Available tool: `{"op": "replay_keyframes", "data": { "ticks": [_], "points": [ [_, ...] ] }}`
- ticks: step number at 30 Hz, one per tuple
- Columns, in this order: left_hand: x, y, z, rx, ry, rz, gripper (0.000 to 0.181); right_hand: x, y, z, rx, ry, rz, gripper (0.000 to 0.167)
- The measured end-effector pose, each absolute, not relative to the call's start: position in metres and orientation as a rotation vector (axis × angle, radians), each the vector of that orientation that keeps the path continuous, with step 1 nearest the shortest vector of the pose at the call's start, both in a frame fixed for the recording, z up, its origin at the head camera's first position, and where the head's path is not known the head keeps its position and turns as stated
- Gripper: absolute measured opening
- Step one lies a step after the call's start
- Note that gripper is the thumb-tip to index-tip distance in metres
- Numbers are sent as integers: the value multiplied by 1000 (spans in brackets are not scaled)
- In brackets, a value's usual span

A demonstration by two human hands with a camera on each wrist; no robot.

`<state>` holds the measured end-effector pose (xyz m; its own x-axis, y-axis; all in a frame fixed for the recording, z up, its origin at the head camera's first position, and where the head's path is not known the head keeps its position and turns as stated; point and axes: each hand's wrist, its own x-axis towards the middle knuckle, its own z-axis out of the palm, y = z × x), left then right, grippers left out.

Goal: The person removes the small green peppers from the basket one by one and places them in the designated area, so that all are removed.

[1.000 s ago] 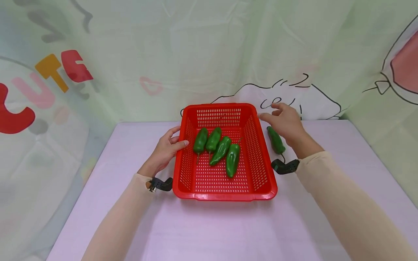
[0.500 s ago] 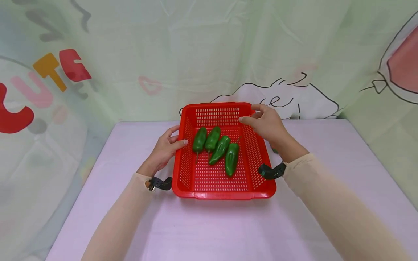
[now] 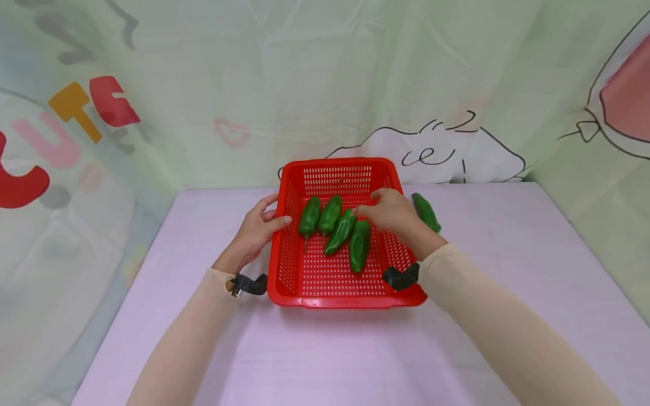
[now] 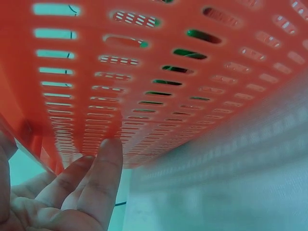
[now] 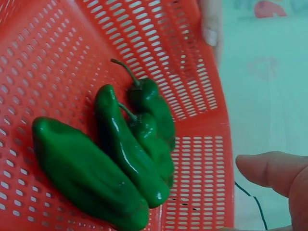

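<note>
A red mesh basket (image 3: 350,303) holds several green peppers (image 3: 359,248). My left hand (image 3: 254,231) grips its left rim, thumb over the edge; in the left wrist view the fingers of that hand (image 4: 72,197) lie against the outer wall (image 4: 144,110). My right hand (image 3: 396,215) hovers over the basket's right part, just up and right of the peppers, thumb and fingers apart. The right wrist view shows its thumb (image 5: 274,171) with nothing held, and peppers (image 5: 91,173) lying inside. Another green pepper (image 3: 425,212) lies outside, right of the basket.
The basket stands on a pale table (image 3: 325,361) near its back edge. Behind it hangs a light green cloth (image 3: 315,84) with printed letters and drawings. My right forearm (image 3: 497,310) crosses the table's right side.
My right hand has moved left and down, from beside the outside pepper, across the right rim, to over the basket's inside. The left hand keeps its grip on the rim.
</note>
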<state>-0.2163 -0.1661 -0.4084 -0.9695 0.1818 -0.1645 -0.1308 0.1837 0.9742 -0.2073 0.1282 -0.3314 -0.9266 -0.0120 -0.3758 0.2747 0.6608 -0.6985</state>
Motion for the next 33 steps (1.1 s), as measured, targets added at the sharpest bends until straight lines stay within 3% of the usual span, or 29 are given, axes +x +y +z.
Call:
{"op": "replay_keyframes", "data": {
  "ticks": [6, 14, 33],
  "points": [
    [-218, -167, -410, 52, 2208, 1869, 74, -210, 124, -341, 194, 2496, -1073, 82],
    [-218, -168, -410, 58, 2207, 1874, 75, -215, 120, -356, 188, 2484, -1040, 51],
    [-220, -169, -409, 77, 2180, 1893, 71, -222, 110, -378, 147, 2484, -882, 37]
  ]
}}
